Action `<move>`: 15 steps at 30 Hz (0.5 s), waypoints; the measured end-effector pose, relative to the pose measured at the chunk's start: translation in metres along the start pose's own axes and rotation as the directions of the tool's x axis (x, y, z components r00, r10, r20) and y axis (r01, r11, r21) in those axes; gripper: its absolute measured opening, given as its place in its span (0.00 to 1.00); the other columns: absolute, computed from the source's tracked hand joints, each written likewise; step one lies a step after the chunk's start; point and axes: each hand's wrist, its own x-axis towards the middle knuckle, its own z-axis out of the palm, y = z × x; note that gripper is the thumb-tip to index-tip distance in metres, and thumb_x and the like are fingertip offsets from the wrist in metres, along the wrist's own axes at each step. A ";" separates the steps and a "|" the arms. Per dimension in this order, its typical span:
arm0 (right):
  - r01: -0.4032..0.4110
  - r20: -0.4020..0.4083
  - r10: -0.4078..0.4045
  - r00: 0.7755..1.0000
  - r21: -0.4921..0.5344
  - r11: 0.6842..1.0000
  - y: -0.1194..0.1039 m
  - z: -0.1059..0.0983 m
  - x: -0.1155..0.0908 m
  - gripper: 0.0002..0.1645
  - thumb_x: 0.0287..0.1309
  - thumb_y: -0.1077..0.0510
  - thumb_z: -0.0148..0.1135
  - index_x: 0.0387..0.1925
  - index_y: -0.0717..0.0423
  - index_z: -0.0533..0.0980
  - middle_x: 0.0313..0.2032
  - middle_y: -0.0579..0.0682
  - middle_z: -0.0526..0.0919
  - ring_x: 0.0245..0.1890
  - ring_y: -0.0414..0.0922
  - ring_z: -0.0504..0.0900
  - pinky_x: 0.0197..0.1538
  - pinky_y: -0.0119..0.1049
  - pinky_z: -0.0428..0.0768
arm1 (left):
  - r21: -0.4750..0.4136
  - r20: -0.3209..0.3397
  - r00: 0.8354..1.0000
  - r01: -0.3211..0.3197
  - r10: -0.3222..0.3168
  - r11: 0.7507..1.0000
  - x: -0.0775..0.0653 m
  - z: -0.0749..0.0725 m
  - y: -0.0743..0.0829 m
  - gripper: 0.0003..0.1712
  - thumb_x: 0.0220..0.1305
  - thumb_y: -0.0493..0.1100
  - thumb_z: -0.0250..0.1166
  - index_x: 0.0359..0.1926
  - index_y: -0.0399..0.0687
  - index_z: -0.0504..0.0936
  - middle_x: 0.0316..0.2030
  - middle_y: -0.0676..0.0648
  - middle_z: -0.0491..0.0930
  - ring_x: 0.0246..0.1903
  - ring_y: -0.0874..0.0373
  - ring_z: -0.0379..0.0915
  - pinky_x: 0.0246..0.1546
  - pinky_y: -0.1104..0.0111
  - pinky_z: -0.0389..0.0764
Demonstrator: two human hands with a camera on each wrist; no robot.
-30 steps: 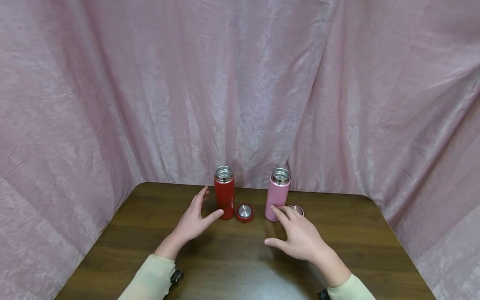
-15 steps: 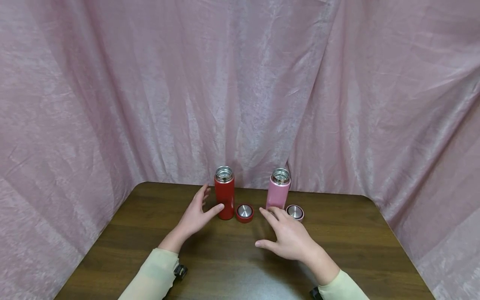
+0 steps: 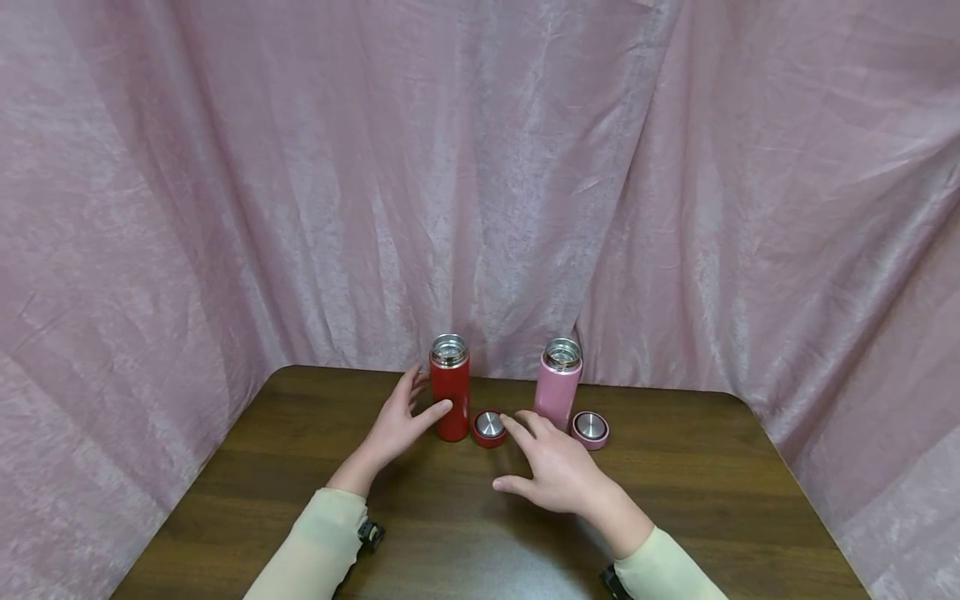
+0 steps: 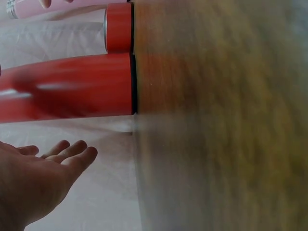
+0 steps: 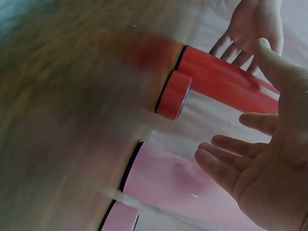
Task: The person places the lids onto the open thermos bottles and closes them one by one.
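Pink curtains (image 3: 465,167) back a table (image 3: 450,517) bearing bottles (image 3: 451,385).

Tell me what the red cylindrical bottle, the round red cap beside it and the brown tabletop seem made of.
Red cylindrical bottle: probably painted metal, glossy; its bare neck shines silver.
Round red cap: smooth side, plastic or coated metal, unclear which; its silver disc looks like brushed metal, with radial glints.
Brown tabletop: wood or laminate; streaky grain, soft sheen.
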 end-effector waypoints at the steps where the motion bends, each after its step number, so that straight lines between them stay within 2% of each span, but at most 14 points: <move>1: -0.002 0.008 0.002 1.000 0.002 1.000 -0.001 0.000 0.002 0.58 0.62 0.28 0.78 0.82 0.54 0.70 0.73 0.63 0.75 0.70 0.61 0.79 0.61 0.56 0.87 | -0.007 -0.001 1.000 0.002 -0.002 1.000 0.001 0.000 0.000 0.61 0.73 0.59 0.76 0.89 0.41 0.50 0.81 0.34 0.66 0.81 0.36 0.62 0.79 0.38 0.66; 7: -0.010 0.028 0.010 1.000 0.003 1.000 -0.002 0.006 0.015 0.58 0.63 0.30 0.78 0.82 0.56 0.69 0.74 0.64 0.74 0.71 0.61 0.78 0.61 0.56 0.88 | -0.059 0.005 1.000 0.018 -0.018 0.998 0.006 0.001 0.000 0.59 0.74 0.59 0.75 0.89 0.42 0.51 0.81 0.34 0.66 0.80 0.36 0.63 0.79 0.37 0.65; 15: -0.015 0.057 0.015 0.998 -0.001 1.000 -0.003 0.017 0.030 0.56 0.65 0.32 0.78 0.81 0.59 0.70 0.75 0.68 0.73 0.73 0.64 0.77 0.65 0.57 0.86 | -0.147 0.028 0.999 -0.011 0.016 0.989 0.013 0.003 -0.001 0.52 0.77 0.53 0.74 0.89 0.48 0.55 0.80 0.36 0.69 0.78 0.38 0.67 0.79 0.39 0.67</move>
